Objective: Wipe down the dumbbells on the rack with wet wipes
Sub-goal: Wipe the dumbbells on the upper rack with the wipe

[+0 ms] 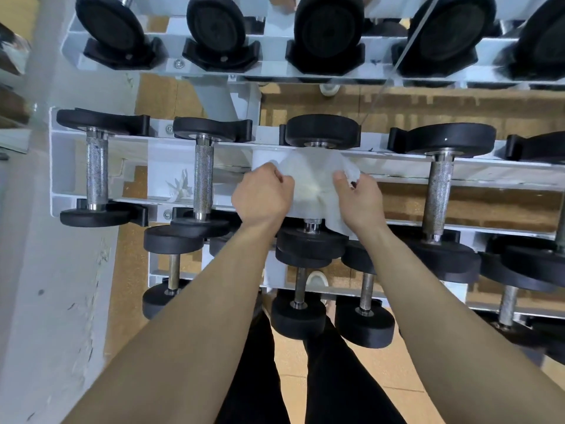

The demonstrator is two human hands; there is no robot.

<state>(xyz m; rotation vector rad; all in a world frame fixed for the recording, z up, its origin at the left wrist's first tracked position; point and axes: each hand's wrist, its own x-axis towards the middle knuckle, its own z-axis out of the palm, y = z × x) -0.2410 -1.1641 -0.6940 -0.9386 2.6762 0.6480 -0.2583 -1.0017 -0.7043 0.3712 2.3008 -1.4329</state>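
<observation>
A white wet wipe (312,182) is draped over the handle of the middle dumbbell (321,130) on the rack's middle tier and hides that handle. My left hand (263,194) grips the wipe's left edge with curled fingers. My right hand (357,197) pinches its right edge. Below the wipe the dumbbell's near black head (312,243) shows. Neighbouring dumbbells with bare knurled handles lie to the left (203,179) and to the right (440,191).
The white steel rack (55,166) has three tiers: large black dumbbells on top (328,26), smaller ones on the lowest tier (298,313). A crumpled scrap of wipe (180,188) lies inside the rack's left part. A pale wall (46,301) stands at the left. My dark trousers show below.
</observation>
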